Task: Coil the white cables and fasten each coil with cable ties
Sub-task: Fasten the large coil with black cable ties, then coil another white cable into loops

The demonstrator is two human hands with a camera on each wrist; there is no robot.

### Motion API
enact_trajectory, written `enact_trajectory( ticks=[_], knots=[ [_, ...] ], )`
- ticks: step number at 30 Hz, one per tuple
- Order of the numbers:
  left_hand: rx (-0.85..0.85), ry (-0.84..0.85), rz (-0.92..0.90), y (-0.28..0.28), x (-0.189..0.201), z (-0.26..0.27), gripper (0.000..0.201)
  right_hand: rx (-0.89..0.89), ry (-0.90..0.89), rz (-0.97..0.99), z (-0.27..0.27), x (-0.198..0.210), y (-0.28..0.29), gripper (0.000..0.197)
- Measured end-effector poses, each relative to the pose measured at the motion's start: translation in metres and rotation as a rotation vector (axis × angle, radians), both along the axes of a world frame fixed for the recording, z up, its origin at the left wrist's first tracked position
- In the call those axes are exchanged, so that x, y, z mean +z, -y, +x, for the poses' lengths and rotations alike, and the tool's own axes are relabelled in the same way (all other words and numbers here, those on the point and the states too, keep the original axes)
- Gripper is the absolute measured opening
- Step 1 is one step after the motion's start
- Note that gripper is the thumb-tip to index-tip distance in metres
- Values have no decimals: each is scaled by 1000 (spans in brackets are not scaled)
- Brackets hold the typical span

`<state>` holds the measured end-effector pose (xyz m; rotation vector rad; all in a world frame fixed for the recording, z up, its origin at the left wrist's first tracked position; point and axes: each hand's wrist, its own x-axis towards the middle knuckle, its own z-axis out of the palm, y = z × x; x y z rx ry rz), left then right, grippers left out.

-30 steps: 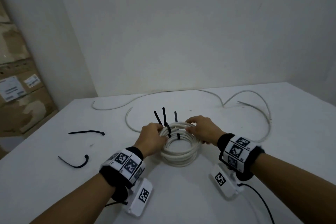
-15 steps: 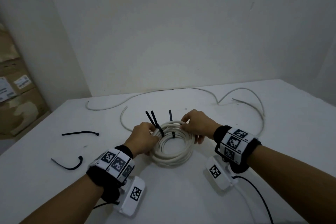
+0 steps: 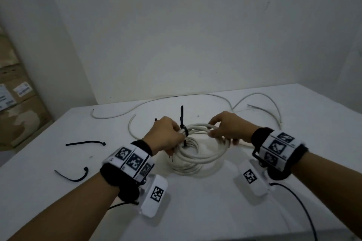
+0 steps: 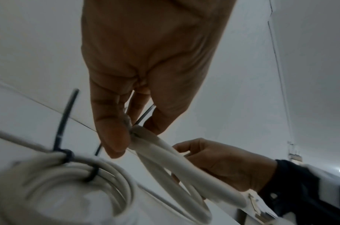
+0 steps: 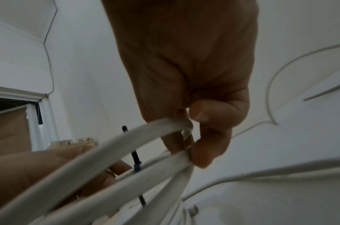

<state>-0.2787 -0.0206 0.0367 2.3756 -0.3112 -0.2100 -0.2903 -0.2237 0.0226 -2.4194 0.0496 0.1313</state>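
Hands (image 3: 166,135) (image 3: 229,129) grip coil (image 3: 197,154)

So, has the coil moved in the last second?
Yes. The coil has tipped up at its far side, off the table; near edge stays down.

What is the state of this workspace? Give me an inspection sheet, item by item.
Surface: white table, matte, one far corner in view.
Job's things: white cable coil, one black tie fastened on it with its tail sticking up.
Clutter: two spare black ties lying left of the coil.
Grips: left hand pinches the coil beside the tie; right hand holds its far loops, lifted.
Cables: loose white cable winding along the table's far edge.
Surroundings: pale walls; cardboard boxes at left.
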Motion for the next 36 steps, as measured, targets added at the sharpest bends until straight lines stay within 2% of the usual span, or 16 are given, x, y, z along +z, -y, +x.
enact_trajectory(
  ticks=[4,9,13,17,20,23,25,27,29,32,34,36],
  knots=[
    [-107,-40,64,41,-11,-9,25,-74,-72,-99,-19,-3,36,15],
    [-191,84,338,73,-35,-14,42,-115,-187,-191,-30,-21,59,20],
    [-199,166,465,82,-44,-14,51,-134,-164,-225,-28,-26,66,24],
    [-181,206,505,86,-43,-10,48,-163,-68,-294,-19,-25,66,29],
    [-171,184,465,86,-41,-10,45,-88,-103,-373,-20,-23,65,24],
    [-172,166,389,81,-30,-10,36,-19,-155,-430,-22,-12,72,33],
    [-172,207,360,79,-17,-5,25,-55,-86,-415,-16,0,82,34],
    [-154,243,322,78,-2,4,14,-122,68,-442,-3,12,96,28],
    [-131,266,277,78,13,14,12,-126,227,-587,16,20,109,28],
    [-98,317,244,79,32,29,13,-43,318,-973,48,21,128,54],
    [-73,348,240,80,41,37,15,-39,278,-1203,67,18,138,63],
    [-51,356,223,77,47,44,16,-73,162,-1268,80,18,144,55]
  ],
)
